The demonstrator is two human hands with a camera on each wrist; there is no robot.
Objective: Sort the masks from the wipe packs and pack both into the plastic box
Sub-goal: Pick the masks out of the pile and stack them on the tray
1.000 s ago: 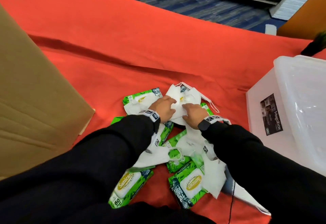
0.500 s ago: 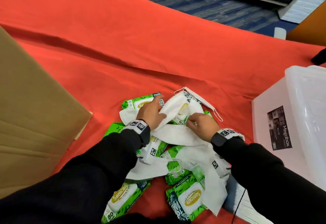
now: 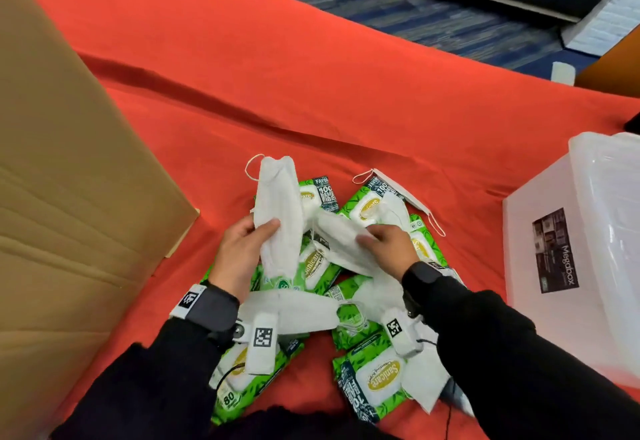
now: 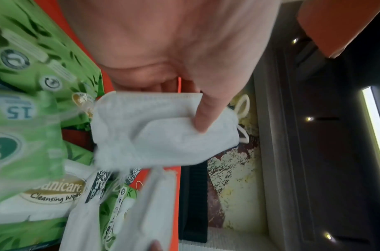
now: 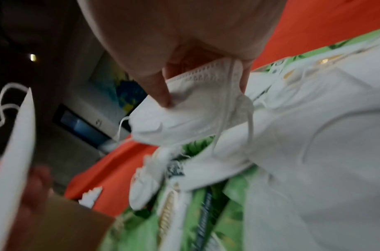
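A heap of white folded masks and green Sanicare wipe packs (image 3: 379, 375) lies on the red cloth in front of me. My left hand (image 3: 242, 249) holds one white mask (image 3: 277, 211) upright above the heap, thumb pressed on its face (image 4: 163, 129). My right hand (image 3: 388, 245) pinches a second white mask (image 3: 341, 237) by its edge (image 5: 197, 105), just over the packs. Another mask (image 3: 401, 190) lies at the heap's far right with its ear loops out. The clear plastic box (image 3: 588, 249) stands to the right, apart from both hands.
A big brown cardboard sheet (image 3: 69, 197) leans along the left side. The red cloth (image 3: 311, 76) stretches away behind the heap, with a fold running across it. Blue carpet (image 3: 415, 7) lies beyond the cloth's far edge.
Both hands have lifted off the heap and drawn apart, each taking a mask with it. The left-hand mask now stands upright; more wipe packs show underneath.
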